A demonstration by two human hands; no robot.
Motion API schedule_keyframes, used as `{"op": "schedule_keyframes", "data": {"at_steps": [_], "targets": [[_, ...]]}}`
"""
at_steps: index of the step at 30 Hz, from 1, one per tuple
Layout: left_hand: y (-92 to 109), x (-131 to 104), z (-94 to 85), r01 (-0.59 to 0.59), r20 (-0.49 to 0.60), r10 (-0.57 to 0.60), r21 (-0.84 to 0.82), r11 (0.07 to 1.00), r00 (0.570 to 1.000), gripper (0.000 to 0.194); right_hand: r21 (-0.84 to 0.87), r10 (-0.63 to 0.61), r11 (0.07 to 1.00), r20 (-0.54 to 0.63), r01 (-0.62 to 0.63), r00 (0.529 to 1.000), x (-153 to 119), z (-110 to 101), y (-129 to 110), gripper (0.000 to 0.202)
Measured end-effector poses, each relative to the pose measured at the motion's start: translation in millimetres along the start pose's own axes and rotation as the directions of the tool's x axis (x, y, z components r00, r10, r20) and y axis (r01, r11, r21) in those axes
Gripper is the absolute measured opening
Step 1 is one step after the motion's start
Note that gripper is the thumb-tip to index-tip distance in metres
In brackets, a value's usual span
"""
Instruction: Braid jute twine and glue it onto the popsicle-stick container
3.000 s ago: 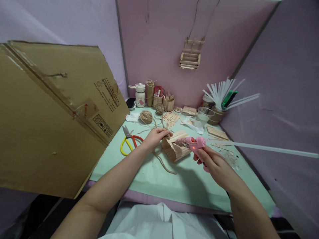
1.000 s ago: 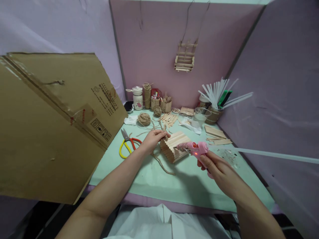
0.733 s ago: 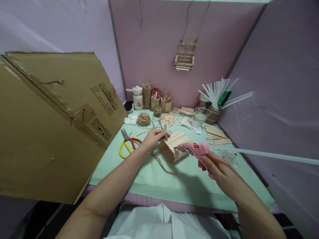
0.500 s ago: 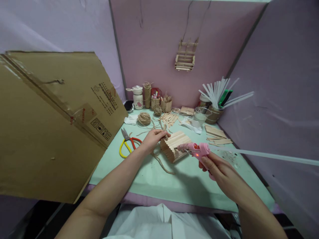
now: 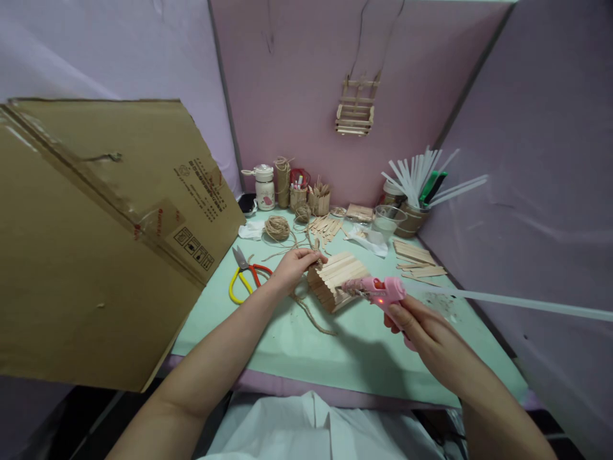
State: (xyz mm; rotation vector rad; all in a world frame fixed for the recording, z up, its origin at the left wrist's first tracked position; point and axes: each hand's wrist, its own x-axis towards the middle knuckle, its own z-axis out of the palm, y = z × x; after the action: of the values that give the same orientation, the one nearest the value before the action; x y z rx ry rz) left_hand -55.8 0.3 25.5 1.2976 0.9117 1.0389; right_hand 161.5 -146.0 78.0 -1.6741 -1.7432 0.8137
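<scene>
A small craft-stick box (image 5: 342, 271) lies on its side on the mint table cover, its scalloped stick ends facing left. My left hand (image 5: 297, 267) is closed in a pinch at its upper left edge, on a piece of jute twine (image 5: 313, 317) whose tail curls over the table below. Wrapped in my right hand (image 5: 416, 322) is a pink glue gun (image 5: 390, 289) with a lit orange light. Its nozzle points left, at or just over the box's upper face; contact cannot be made out. From its rear a long white glue stick (image 5: 517, 300) sticks out.
Scissors (image 5: 246, 275) lie left of my left hand, before a large cardboard sheet (image 5: 119, 243). Behind are a twine ball (image 5: 276, 228), loose craft sticks (image 5: 325, 228), a plastic cup (image 5: 389, 220) and a pot of glue sticks (image 5: 412, 220). A stick swing (image 5: 355, 115) hangs on the wall.
My right hand and the glue gun have shifted very slightly right and down. The left hand and the box look unmoved.
</scene>
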Motion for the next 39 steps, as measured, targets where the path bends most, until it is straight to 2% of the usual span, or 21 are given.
{"op": "schedule_keyframes", "data": {"at_steps": [6,9,12,14,16,18,20,22,24,26,29,32,34,36,38,39], "targets": [[-1,0,-0.6,0.011,-0.008,-0.011,-0.005,1.000,1.000,0.033,0.012,0.014,1.000,0.001,-0.014,1.000,-6,-3,1,0.041],[-1,0,-0.5,0.012,-0.002,-0.012,-0.012,1.000,1.000,0.033,0.077,0.074,0.995,-0.057,-0.069,0.996,-13,-9,8,0.045],[1,-1,0.9,-0.006,-0.002,0.006,0.000,1.000,1.000,0.031,0.234,0.137,0.968,-0.207,-0.087,0.969,-14,-12,31,0.048],[4,-4,2.6,-0.035,-0.015,0.036,0.059,0.998,0.999,0.030,0.367,0.203,0.927,-0.305,-0.082,0.930,-9,-10,54,0.049],[8,-8,4.9,-0.074,-0.028,0.079,0.159,0.984,0.996,0.031,0.500,0.302,0.861,-0.357,-0.092,0.884,0,-5,77,0.050],[11,-12,7.4,-0.135,-0.023,0.147,0.277,0.951,0.989,0.031,0.582,0.394,0.802,-0.346,-0.134,0.852,10,0,96,0.048],[14,-16,10.1,-0.235,0.013,0.250,0.390,0.890,0.968,0.029,0.577,0.419,0.798,-0.328,-0.171,0.847,17,4,110,0.046],[14,-19,12.6,-0.346,0.080,0.353,0.483,0.804,0.932,0.026,0.452,0.399,0.866,-0.370,-0.213,0.839,20,4,118,0.045],[14,-21,14.7,-0.419,0.137,0.416,0.547,0.725,0.899,0.024,0.217,0.352,0.933,-0.395,-0.286,0.848,21,1,123,0.045],[13,-23,16.0,-0.458,0.173,0.450,0.589,0.666,0.876,0.024,-0.024,0.298,0.944,-0.375,-0.330,0.878,20,-3,127,0.046],[12,-24,16.1,-0.494,0.209,0.485,0.639,0.589,0.849,0.025,-0.347,0.168,0.886,-0.381,-0.308,0.909,10,-7,132,0.043],[11,-25,15.5,-0.518,0.244,0.503,0.673,0.527,0.829,0.026,-0.586,-0.062,0.781,-0.416,-0.215,0.907,-6,-8,127,0.043],[10,-25,15.5,-0.535,0.261,0.519,0.685,0.495,0.814,0.026,-0.620,-0.261,0.782,-0.416,-0.062,0.871,-11,-8,109,0.042],[9,-25,15.8,-0.546,0.268,0.534,0.691,0.473,0.802,0.025,-0.579,-0.454,0.795,-0.369,0.181,0.811,-3,-7,80,0.033],[8,-25,15.9,-0.553,0.269,0.547,0.693,0.462,0.793,0.024,-0.523,-0.594,0.761,-0.322,0.384,0.737,21,-4,47,0.026],[7,-25,15.9,-0.557,0.267,0.554,0.691,0.460,0.789,0.024,-0.493,-0.641,0.733,-0.273,0.468,0.717,37,-3,32,0.025]]}}
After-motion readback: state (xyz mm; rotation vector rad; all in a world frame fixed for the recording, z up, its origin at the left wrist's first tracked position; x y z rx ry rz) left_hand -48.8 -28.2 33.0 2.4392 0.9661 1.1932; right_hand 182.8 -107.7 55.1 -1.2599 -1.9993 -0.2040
